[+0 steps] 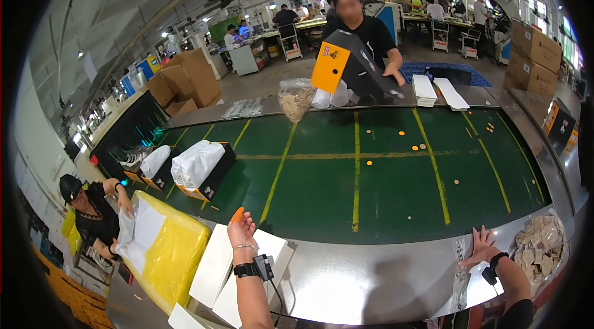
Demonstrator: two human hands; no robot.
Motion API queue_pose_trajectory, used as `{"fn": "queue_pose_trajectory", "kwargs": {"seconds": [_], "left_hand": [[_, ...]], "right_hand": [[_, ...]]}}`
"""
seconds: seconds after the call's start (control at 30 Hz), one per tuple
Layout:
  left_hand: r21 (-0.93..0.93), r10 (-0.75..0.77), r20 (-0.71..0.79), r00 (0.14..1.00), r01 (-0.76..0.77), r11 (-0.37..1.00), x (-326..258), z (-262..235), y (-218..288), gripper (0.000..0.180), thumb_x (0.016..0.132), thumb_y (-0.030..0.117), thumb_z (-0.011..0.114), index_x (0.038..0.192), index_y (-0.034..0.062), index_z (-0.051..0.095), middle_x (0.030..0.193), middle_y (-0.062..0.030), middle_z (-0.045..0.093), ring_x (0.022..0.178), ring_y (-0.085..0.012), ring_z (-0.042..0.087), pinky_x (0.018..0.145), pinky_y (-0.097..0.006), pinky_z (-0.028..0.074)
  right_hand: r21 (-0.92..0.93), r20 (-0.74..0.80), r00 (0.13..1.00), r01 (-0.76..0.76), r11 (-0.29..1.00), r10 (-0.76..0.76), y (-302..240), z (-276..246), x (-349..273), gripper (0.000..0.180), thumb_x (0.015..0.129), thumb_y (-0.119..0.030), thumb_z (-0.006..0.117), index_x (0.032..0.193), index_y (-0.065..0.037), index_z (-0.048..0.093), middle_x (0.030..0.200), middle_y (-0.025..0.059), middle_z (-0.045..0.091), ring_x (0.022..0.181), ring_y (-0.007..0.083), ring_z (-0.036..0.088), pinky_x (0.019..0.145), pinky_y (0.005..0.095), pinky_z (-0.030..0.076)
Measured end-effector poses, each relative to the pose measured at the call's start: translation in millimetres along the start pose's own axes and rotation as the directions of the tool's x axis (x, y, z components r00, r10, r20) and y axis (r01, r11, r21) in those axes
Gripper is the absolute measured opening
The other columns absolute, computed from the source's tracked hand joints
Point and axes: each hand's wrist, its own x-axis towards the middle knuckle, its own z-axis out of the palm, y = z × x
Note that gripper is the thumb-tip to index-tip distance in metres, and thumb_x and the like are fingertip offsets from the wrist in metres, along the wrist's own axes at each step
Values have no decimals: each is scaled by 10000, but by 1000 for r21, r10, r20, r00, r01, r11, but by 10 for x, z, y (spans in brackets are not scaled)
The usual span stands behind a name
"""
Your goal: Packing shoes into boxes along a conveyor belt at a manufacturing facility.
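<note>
My left hand (242, 230) hovers above white sheets (213, 267) stacked at the near edge. An orange cover sits on one of its fingertips; the other fingers curl loosely, with nothing seen in them. My right hand (479, 248) is open, fingers spread, resting on the metal table edge (365, 273) beside a strip of clear plastic (459, 273). To its right lies a clear bag of brown paper pieces (539, 248). Left of the sheets is a yellow plastic-wrapped stack of white paper (170, 248), where a co-worker's hands (125, 206) touch the wrapping.
A green conveyor belt (322, 193) with yellow lines carries open boxes with white paper (198, 168) and small orange discs (369, 162). Across it a person (365, 32) handles a black-and-orange box (331, 66), near a bag of beige pieces (296, 99) and white card stacks (424, 91).
</note>
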Motion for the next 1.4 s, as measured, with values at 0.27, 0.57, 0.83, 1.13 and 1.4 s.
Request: {"fn": "queue_pose_trajectory", "kwargs": {"seconds": [0.27, 0.57, 0.83, 1.13, 1.4], "left_hand": [[-4, 13, 12, 1000, -12, 1000, -15, -3, 11, 227, 951, 187, 482, 1081, 64, 622, 829, -35, 641, 685, -91, 556, 612, -228, 473], [18, 14, 18, 1000, -14, 1000, -2, -18, 13, 229, 946, 228, 522, 1087, 86, 633, 823, -19, 617, 681, -96, 540, 596, -223, 466], [-23, 5, 35, 999, -4, 1000, 37, -43, 23, 220, 947, 194, 513, 1084, 71, 632, 828, -28, 633, 681, -84, 551, 581, -207, 457], [235, 91, 107, 990, -114, 965, 81, -7, -9, 211, 937, 165, 547, 1099, 61, 632, 835, -37, 664, 674, -76, 565, 567, -209, 460], [635, 40, 388, 921, -298, 713, 113, 22, -118, 265, 923, 109, 555, 1151, 8, 641, 903, -58, 695, 704, -63, 559, 608, -203, 432]], "right_hand": [[-3, 7, 1000, -11, 1000, 11, -24, -1, 2, 1598, 379, -768, 800, 1512, -130, -130, 1545, 239, -208, 1400, 489, -197, 1098, 671, 11], [5, -1, 1000, 5, 1000, -5, -42, -13, -38, 1595, 376, -749, 814, 1515, -125, -112, 1546, 246, -195, 1400, 491, -195, 1100, 668, 16], [-3, -22, 1000, -2, 1000, 2, -57, -2, -1, 1598, 364, -739, 824, 1517, -129, -99, 1550, 244, -184, 1403, 488, -191, 1096, 673, 21], [-13, 13, 1000, -23, 1000, 23, -126, -20, -33, 1602, 371, -731, 826, 1518, -122, -111, 1548, 234, -200, 1417, 451, -195, 1119, 629, 33], [-31, 25, 999, -34, 999, 34, -194, -39, -77, 1595, 387, -745, 816, 1515, -128, -126, 1546, 222, -221, 1414, 450, -206, 1117, 632, 27]]}}
